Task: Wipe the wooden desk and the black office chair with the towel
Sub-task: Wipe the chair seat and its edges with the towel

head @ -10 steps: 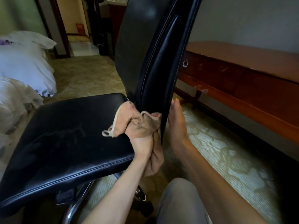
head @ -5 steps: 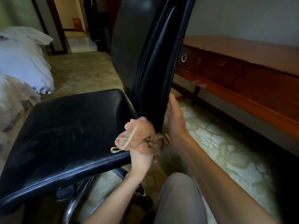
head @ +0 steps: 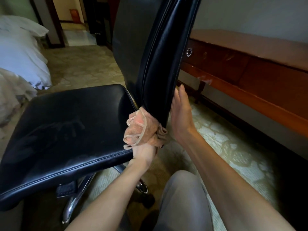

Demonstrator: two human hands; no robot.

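The black office chair point(head: 66, 130) fills the left and middle, seen from its side, its backrest point(head: 160, 52) rising up out of view. My left hand point(head: 143, 151) grips a bunched tan towel point(head: 141, 129) pressed against the bottom of the backrest's side edge, where it meets the seat. My right hand point(head: 181, 114) lies flat with straight fingers against the rear face of the backrest, just right of the towel. The wooden desk point(head: 250, 64) runs along the wall on the right.
A bed with white pillows point(head: 20, 52) stands at the left. The floor is patterned carpet point(head: 225, 147). My knee in grey trousers point(head: 183, 200) is at the bottom centre. The chair's chrome base point(head: 73, 207) shows beneath the seat. A doorway point(head: 73, 19) opens at the back.
My left hand has slid the towel down the backrest's edge to its bottom corner by the seat. My right hand has stayed flat on the rear of the backrest.
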